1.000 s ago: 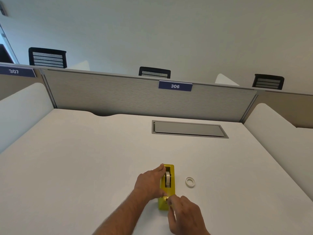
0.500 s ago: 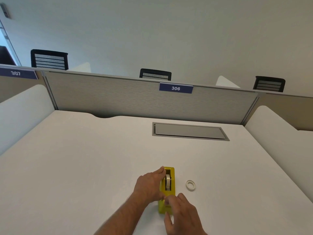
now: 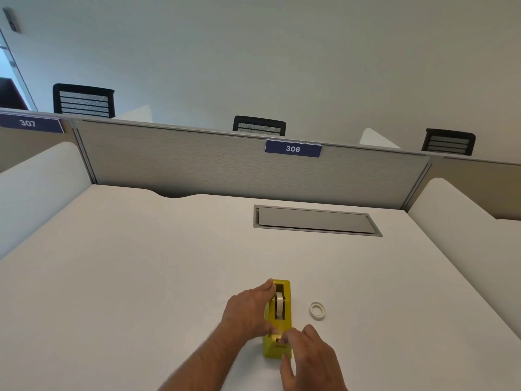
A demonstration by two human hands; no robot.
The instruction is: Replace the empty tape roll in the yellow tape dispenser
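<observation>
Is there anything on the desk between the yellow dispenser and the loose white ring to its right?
No. In the head view, only bare white desk separates the yellow dispenser from the loose white ring; they lie apart.

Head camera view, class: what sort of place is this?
Probably an open-plan office: a white desk behind a grey fabric partition, a blue seat label reading 306, and black mesh chair backs beyond.

Left hand point(image 3: 248, 313) curled, right hand point(image 3: 313, 359) pinching
</observation>
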